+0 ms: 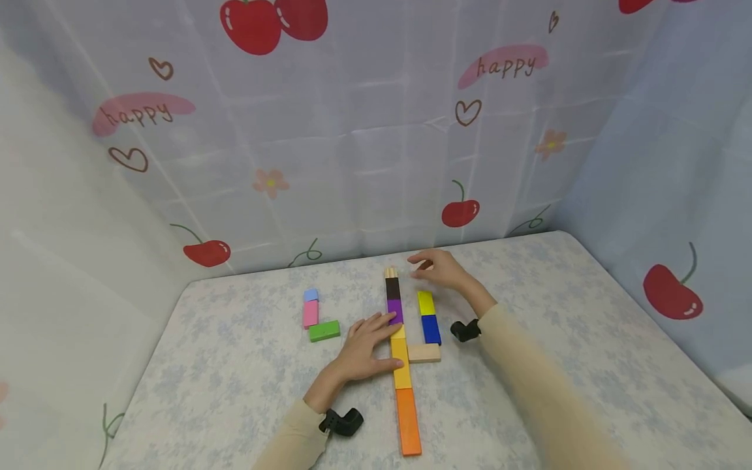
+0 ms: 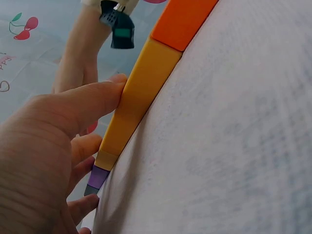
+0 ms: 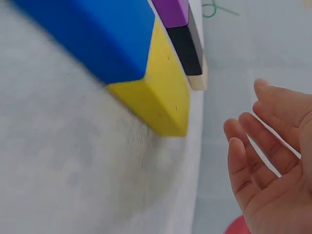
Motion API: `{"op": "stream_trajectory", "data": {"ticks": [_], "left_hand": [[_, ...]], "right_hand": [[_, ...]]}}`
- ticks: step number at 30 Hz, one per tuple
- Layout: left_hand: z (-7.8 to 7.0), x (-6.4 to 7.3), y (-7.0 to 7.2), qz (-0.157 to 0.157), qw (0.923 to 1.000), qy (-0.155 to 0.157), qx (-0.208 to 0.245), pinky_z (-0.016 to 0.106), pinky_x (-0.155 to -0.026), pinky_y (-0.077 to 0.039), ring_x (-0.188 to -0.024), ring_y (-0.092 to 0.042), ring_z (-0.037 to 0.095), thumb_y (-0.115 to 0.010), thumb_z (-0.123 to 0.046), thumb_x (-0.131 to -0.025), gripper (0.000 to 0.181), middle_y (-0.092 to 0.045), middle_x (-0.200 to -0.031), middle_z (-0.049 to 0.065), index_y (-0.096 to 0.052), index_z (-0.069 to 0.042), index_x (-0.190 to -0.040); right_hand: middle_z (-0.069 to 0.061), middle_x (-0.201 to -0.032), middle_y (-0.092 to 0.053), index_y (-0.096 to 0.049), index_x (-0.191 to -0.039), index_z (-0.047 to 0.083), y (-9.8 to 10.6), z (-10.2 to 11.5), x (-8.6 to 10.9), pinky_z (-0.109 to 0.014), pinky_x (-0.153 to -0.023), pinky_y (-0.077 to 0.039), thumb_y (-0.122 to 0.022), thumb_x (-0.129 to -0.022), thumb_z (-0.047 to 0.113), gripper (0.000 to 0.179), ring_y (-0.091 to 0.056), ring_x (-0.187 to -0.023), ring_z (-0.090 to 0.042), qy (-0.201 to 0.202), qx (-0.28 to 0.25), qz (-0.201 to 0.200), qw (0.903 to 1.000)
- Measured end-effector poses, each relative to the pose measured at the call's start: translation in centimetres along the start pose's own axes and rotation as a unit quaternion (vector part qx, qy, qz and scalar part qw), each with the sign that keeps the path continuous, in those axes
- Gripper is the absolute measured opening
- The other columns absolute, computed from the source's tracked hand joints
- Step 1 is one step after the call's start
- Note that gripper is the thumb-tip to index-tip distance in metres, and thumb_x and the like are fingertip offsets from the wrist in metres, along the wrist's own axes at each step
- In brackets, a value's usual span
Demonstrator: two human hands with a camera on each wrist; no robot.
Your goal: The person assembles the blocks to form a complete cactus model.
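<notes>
A straight line of blocks runs away from me: an orange block [image 1: 408, 423], amber-yellow blocks [image 1: 400, 351], a purple block [image 1: 394, 307], a dark block [image 1: 392, 288] and a pale wooden piece [image 1: 391, 273] at the far end. Over the line's left side lies my left hand [image 1: 365, 349], fingers spread, thumb at the amber-yellow blocks and fingertips by the purple one. My right hand [image 1: 443, 269] hovers right of the far end, fingers loosely bent. Nothing shows between them in the right wrist view. Below that hand are a yellow block [image 1: 425, 303] and a blue block [image 1: 431, 329].
A plain wooden block [image 1: 424, 353] sticks out rightward from the line. To the left lie a light blue block [image 1: 311, 295], a pink block [image 1: 311, 314] and a green block [image 1: 324, 331]. A printed curtain [image 1: 364, 163] hangs behind the patterned table [image 1: 194, 378].
</notes>
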State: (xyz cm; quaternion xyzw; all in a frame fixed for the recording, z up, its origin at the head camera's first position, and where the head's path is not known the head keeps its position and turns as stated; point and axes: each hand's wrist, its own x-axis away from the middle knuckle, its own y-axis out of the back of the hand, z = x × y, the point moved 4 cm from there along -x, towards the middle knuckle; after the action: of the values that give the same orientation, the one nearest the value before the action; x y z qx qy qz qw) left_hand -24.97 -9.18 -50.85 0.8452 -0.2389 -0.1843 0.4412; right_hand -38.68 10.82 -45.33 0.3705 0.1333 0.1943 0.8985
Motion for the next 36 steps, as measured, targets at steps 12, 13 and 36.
{"op": "stream_trajectory", "data": {"ticks": [12,13,36], "left_hand": [[0.0,0.1,0.1,-0.005,0.9999,-0.005,0.009,0.063,-0.116,-0.011,-0.149,-0.021,0.034,-0.068,-0.049,-0.085,0.072,-0.032,-0.16,0.004,-0.047,-0.017,-0.146],[0.0,0.1,0.0,-0.005,1.0,-0.004,0.006,0.062,-0.116,-0.012,-0.149,-0.021,0.034,-0.068,-0.049,-0.085,0.072,-0.032,-0.16,0.004,-0.047,-0.017,-0.146],[-0.4,0.0,0.3,-0.015,0.9996,-0.022,0.003,0.066,-0.113,-0.015,-0.147,-0.025,0.04,-0.068,-0.048,-0.085,0.072,-0.035,-0.158,0.009,-0.049,-0.013,-0.145]], "right_hand": [[-0.015,-0.139,-0.056,-0.057,-0.136,0.007,0.3,1.2,9.7,-0.054,-0.099,-0.049,-0.071,-0.089,0.016,0.05,-0.053,-0.124,-0.036,0.024,-0.041,-0.025,0.9985],[-0.014,-0.14,-0.055,-0.057,-0.136,0.008,0.1,1.0,10.1,-0.055,-0.099,-0.048,-0.072,-0.089,0.017,0.051,-0.053,-0.126,-0.036,0.021,-0.044,-0.024,0.9985],[-0.015,-0.151,-0.045,-0.06,-0.135,0.012,-3.2,-0.7,12.1,-0.067,-0.11,-0.029,-0.076,-0.083,0.039,0.061,-0.033,-0.142,-0.043,0.121,0.054,0.027,0.9908]]}}
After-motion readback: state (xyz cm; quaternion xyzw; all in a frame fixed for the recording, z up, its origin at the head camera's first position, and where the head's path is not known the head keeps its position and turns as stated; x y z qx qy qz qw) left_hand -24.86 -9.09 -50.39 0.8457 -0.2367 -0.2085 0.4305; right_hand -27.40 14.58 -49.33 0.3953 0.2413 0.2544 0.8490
